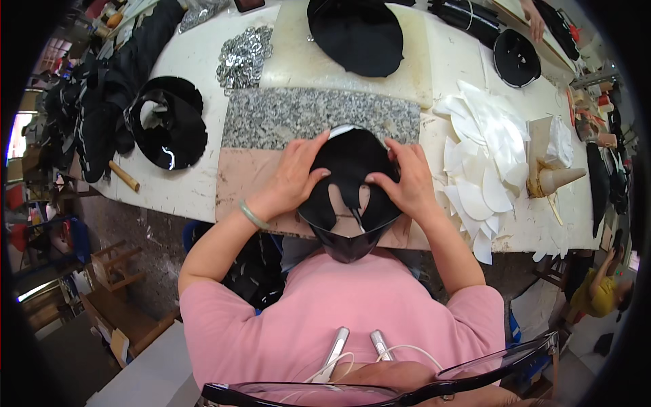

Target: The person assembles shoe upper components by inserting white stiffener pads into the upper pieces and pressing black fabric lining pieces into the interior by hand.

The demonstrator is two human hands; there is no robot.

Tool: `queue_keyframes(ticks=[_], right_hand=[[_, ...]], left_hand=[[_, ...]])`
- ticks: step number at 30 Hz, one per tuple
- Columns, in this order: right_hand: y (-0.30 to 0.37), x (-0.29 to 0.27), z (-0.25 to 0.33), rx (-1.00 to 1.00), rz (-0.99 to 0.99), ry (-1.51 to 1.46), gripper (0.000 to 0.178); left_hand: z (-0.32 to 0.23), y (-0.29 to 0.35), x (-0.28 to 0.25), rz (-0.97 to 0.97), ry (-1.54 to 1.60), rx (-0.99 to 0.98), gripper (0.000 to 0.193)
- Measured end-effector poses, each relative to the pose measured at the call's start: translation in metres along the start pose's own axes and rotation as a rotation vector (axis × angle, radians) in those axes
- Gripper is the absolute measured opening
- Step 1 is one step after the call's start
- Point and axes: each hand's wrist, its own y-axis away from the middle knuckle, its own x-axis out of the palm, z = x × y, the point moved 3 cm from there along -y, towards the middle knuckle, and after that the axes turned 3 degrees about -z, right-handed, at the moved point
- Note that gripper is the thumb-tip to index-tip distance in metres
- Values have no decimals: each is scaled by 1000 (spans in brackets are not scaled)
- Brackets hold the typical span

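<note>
In front of my chest is a black cupped piece (356,159), with a matte inner face, a glossy near wall and a white strip at its far rim. Gaps in its middle show the tan board (249,176) under it. My left hand (293,175) grips its left rim, thumb on the inner face and fingers along the outer edge. My right hand (412,182) holds the right rim the same way, thumb bent inward. The fingertips are partly hidden behind the rim. A grey speckled stone slab (298,112) lies just beyond.
Glossy black shaped pieces (173,132) sit at left beside a wooden stick (124,176). Silvery metal parts (245,60) are heaped behind the slab. At right lie white cut sheets (478,163) and a glue-stained container (542,178). Farther back are a black piece (356,37) and another person's hand (534,24).
</note>
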Motion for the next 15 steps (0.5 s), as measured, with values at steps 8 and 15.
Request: queue_keyframes(ticks=[8, 15], right_hand=[[13, 6, -6, 22, -44, 31, 45], [5, 11, -10, 21, -86, 69, 28]], left_hand=[[-6, 3, -1, 26, -42, 120, 44], [-7, 5, -2, 50, -155, -32, 43]])
